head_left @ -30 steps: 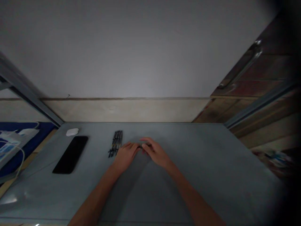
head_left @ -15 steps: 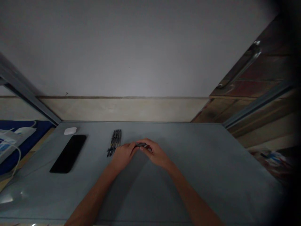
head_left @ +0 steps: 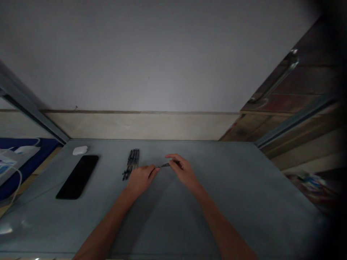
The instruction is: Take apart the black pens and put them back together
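Note:
A slim dark pen [head_left: 165,165] spans the gap between my hands, just above the grey table [head_left: 244,187]. Its left end is in the closed fingers of my left hand [head_left: 141,178]. At the other end, my right hand [head_left: 185,173] pinches it near the thumb, with the index finger stretched out above. The fingers cover both ends of the pen. Several similar dark pens [head_left: 133,158] lie side by side on the table, right behind my left hand and partly hidden by it.
A black phone [head_left: 78,177] lies flat on the left of the table, with a small white earbud case [head_left: 80,150] behind it. A pale wall [head_left: 141,124] borders the far edge. Metal posts [head_left: 290,119] rise at the back corners. A white cable [head_left: 19,180] hangs at the far left.
My right hand has drawn slightly away from my left and its index finger has lifted. More of the pen shows between the hands. The left hand has barely moved.

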Available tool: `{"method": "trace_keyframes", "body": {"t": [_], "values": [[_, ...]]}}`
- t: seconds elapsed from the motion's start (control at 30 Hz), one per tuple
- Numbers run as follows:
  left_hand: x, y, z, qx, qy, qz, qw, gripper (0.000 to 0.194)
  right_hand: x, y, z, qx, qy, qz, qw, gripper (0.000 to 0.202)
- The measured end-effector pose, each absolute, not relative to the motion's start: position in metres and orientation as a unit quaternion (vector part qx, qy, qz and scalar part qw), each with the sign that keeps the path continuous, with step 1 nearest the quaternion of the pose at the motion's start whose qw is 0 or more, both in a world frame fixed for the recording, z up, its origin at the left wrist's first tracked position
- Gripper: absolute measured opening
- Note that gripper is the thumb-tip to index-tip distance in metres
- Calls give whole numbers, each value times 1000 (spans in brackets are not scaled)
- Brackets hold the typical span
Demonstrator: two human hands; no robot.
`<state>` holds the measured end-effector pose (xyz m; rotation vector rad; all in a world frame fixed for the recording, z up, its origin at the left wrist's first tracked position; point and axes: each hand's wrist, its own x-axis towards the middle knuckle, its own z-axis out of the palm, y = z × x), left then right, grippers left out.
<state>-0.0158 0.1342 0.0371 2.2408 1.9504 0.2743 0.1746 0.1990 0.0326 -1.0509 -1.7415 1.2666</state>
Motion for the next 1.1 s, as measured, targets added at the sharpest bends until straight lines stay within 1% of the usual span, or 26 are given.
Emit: {"method": "trace_keyframes", "body": {"t": [0.27, 0.5, 0.57, 0.7, 0.83, 1.1], "values": [[-16, 134, 37, 742, 657, 105, 86, 49, 176, 201, 34, -408, -659, 498, 388, 27], [-18, 136, 34, 720, 676, 132, 84, 53, 176, 206, 27, -401, -619, 514, 438, 26], [-17, 136, 33, 718, 678, 133, 82, 54, 179, 211, 22, -429, -628, 485, 432, 24], [-15, 134, 31, 725, 673, 122, 81, 53, 184, 219, 9, -493, -697, 345, 390, 12], [-12, 132, 31, 731, 667, 116, 87, 52, 186, 223, -1, -497, -751, 249, 357, 17], [-10, 133, 32, 730, 667, 111, 96, 51, 187, 223, -4, -440, -817, 194, 319, 18]]}}
